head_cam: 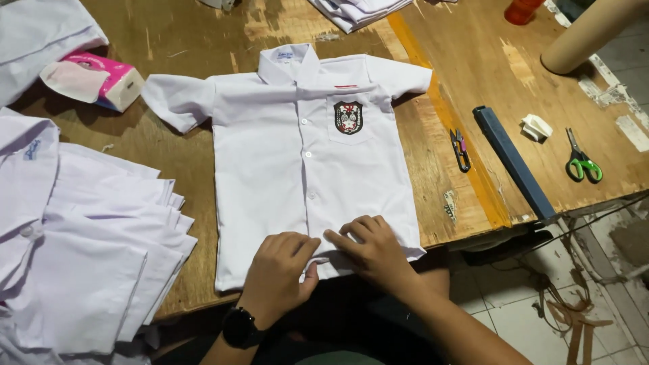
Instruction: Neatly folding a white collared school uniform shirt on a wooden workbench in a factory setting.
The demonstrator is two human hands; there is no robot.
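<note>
Both hands at the shirt hem.
My left hand (280, 267) pinched the white shirt (304, 169) at its bottom edge; my right hand (368, 247) lay flat beside it, fingers extended, gripping nothing.

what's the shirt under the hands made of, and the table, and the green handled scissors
Shirt: thin woven cloth, matte white; it creases softly at the hem, where the left hand and right hand rest. Table: wood, probably plywood, worn with pale scuffs. Scissors: grey metal blades, glossy green handles, likely plastic.
</note>
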